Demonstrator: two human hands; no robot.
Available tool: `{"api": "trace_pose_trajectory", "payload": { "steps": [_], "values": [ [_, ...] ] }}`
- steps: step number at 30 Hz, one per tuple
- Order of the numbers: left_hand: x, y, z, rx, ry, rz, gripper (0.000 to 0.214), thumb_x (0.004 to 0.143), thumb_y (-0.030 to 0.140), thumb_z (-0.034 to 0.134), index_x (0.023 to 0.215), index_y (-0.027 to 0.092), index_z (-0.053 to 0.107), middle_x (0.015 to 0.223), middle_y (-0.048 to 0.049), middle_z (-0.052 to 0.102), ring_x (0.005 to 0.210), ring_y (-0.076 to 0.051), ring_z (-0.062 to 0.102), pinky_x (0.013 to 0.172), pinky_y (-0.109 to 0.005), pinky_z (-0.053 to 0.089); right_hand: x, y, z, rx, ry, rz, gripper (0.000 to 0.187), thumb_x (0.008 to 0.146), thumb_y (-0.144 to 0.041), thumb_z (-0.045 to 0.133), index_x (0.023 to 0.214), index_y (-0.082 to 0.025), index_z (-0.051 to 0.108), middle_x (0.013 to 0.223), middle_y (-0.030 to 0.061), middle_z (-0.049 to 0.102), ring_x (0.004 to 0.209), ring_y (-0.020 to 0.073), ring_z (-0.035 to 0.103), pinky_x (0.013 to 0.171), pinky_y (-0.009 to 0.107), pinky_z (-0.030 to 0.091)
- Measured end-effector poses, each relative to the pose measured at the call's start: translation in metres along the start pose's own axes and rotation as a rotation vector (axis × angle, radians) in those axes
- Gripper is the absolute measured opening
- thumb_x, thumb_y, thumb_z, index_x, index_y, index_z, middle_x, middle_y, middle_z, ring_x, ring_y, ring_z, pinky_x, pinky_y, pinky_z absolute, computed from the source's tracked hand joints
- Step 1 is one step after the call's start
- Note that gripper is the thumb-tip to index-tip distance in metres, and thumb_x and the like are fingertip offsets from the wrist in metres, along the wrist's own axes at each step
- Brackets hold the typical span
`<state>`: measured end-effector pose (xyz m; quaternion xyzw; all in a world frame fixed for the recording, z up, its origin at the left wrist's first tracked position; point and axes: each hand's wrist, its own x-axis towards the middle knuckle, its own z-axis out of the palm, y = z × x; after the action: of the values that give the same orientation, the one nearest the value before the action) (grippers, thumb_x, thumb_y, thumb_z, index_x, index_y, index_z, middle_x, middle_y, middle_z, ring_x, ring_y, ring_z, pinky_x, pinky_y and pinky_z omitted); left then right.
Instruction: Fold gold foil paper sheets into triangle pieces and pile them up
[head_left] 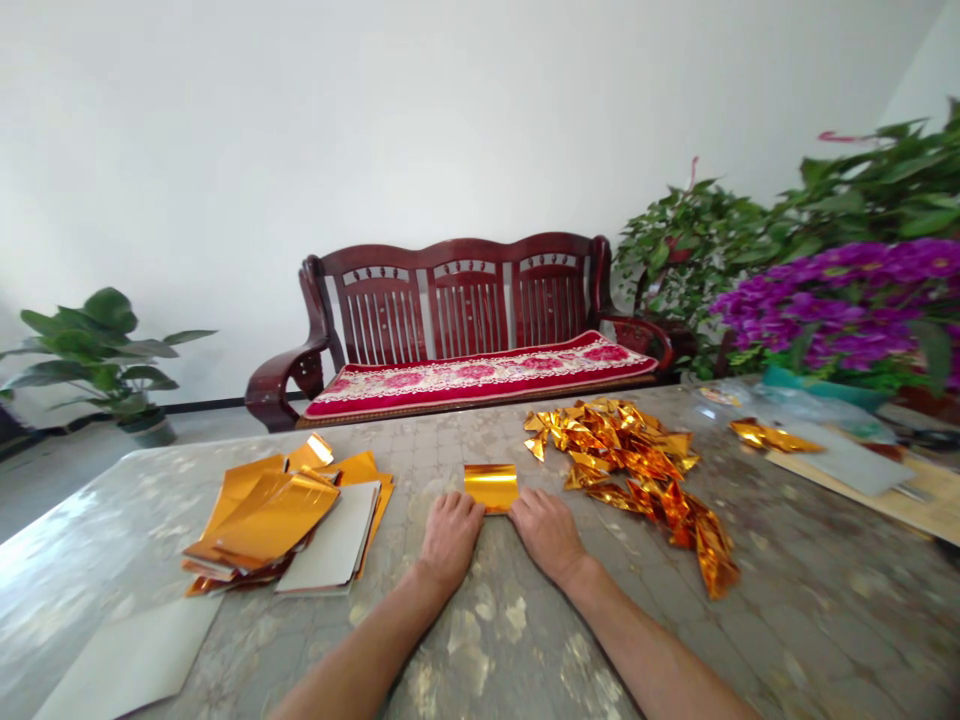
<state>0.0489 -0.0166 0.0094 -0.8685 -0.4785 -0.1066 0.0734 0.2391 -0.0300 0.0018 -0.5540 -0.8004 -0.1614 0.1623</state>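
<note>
A small sheet of gold foil paper lies on the table between my hands, its far part curving up and its near edge towards me. My left hand grips the near left corner with its fingers curled. At the near right corner my right hand holds the same sheet, fingers bent together. The thumbs are mostly hidden. To the right spreads a heap of folded gold foil pieces. On the left is a loose stack of gold foil sheets, some with the pale back upward.
The patterned table fills the foreground. A pale sheet lies at its near left. At the right are a board, plastic bags and purple flowers. Beyond stands a dark red wooden bench; a potted plant is at left.
</note>
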Motion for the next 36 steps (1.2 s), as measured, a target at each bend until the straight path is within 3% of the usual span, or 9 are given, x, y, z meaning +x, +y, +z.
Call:
{"api": "trace_pose_trajectory", "payload": {
  "steps": [6,9,12,16,18,22,26,31,36],
  "values": [
    [0.000,-0.002,0.003,0.005,0.059,-0.003,0.015,0.094,0.023,0.051,0.091,0.023,0.065,0.092,-0.0068,0.065,0.094,-0.024,0.055,0.081,-0.036,0.039,-0.001,0.000,-0.004,0.046,0.018,0.025,0.020,0.097,-0.022,0.051,0.083,-0.021,0.065,0.086,0.0047,0.064,0.083,0.0193,0.058,0.071,0.030,0.038],
    [-0.004,-0.005,0.006,-0.062,0.158,-0.103,0.024,0.098,0.026,0.043,0.088,0.022,0.065,0.087,-0.0061,0.065,0.090,-0.023,0.057,0.080,-0.034,0.040,-0.002,0.003,-0.005,0.150,0.093,0.084,0.018,0.099,-0.025,0.047,0.099,-0.021,0.065,0.092,0.0054,0.066,0.089,0.0197,0.059,0.076,0.029,0.040],
    [-0.006,-0.009,0.007,-0.266,0.279,-0.209,0.030,0.100,0.027,0.037,0.091,0.022,0.065,0.088,-0.0050,0.065,0.087,-0.019,0.059,0.079,-0.030,0.043,-0.004,0.007,-0.003,0.281,0.202,0.134,0.022,0.099,-0.024,0.046,0.116,-0.018,0.059,0.101,0.0073,0.067,0.096,0.0204,0.061,0.082,0.030,0.042],
    [-0.003,-0.007,0.014,-0.637,0.417,-0.334,0.022,0.094,0.028,0.044,0.084,0.020,0.063,0.081,-0.0025,0.062,0.080,-0.016,0.060,0.076,-0.027,0.047,-0.007,0.006,-0.003,0.425,0.240,0.031,0.021,0.100,-0.023,0.041,0.104,-0.019,0.061,0.090,0.0058,0.067,0.086,0.0184,0.063,0.079,0.029,0.045],
    [0.000,0.000,0.018,-0.820,0.456,-0.458,0.017,0.088,0.031,0.051,0.084,0.018,0.062,0.076,-0.0009,0.062,0.074,-0.016,0.060,0.071,-0.026,0.048,-0.007,0.002,-0.005,0.476,0.216,-0.058,0.021,0.100,-0.024,0.042,0.104,-0.019,0.062,0.090,0.0057,0.067,0.086,0.0180,0.063,0.080,0.028,0.046],
    [0.005,0.020,0.024,-1.186,0.416,-0.525,0.020,0.083,0.036,0.056,0.085,0.017,0.061,0.073,0.0002,0.065,0.068,-0.014,0.062,0.064,-0.023,0.050,-0.006,-0.008,-0.011,0.499,0.201,-0.145,0.032,0.095,-0.034,0.054,0.124,-0.018,0.056,0.110,0.0103,0.066,0.104,0.0219,0.060,0.091,0.034,0.045],
    [0.008,0.034,0.019,-1.465,0.363,-0.495,0.027,0.077,0.040,0.065,0.088,0.015,0.063,0.077,-0.0020,0.069,0.073,-0.017,0.065,0.066,-0.023,0.050,-0.004,-0.012,-0.011,0.415,0.242,-0.126,0.038,0.093,-0.046,0.057,0.118,-0.018,0.058,0.110,0.0115,0.066,0.101,0.0251,0.059,0.087,0.038,0.045],
    [0.007,0.035,0.011,-1.440,0.274,-0.449,0.031,0.080,0.045,0.063,0.086,0.014,0.065,0.076,-0.0010,0.069,0.075,-0.017,0.064,0.069,-0.024,0.049,-0.004,-0.011,-0.009,0.313,0.323,-0.135,0.030,0.098,-0.040,0.049,0.113,-0.018,0.062,0.105,0.0105,0.069,0.096,0.0238,0.059,0.083,0.036,0.042],
    [0.006,0.034,0.010,-1.394,0.155,-0.452,0.028,0.083,0.043,0.055,0.080,0.015,0.061,0.074,-0.0008,0.066,0.070,-0.016,0.062,0.064,-0.025,0.049,-0.004,-0.006,-0.008,0.248,0.323,-0.143,0.022,0.098,-0.030,0.053,0.112,-0.019,0.066,0.095,0.0082,0.071,0.089,0.0212,0.059,0.078,0.034,0.040]
  ]
}}
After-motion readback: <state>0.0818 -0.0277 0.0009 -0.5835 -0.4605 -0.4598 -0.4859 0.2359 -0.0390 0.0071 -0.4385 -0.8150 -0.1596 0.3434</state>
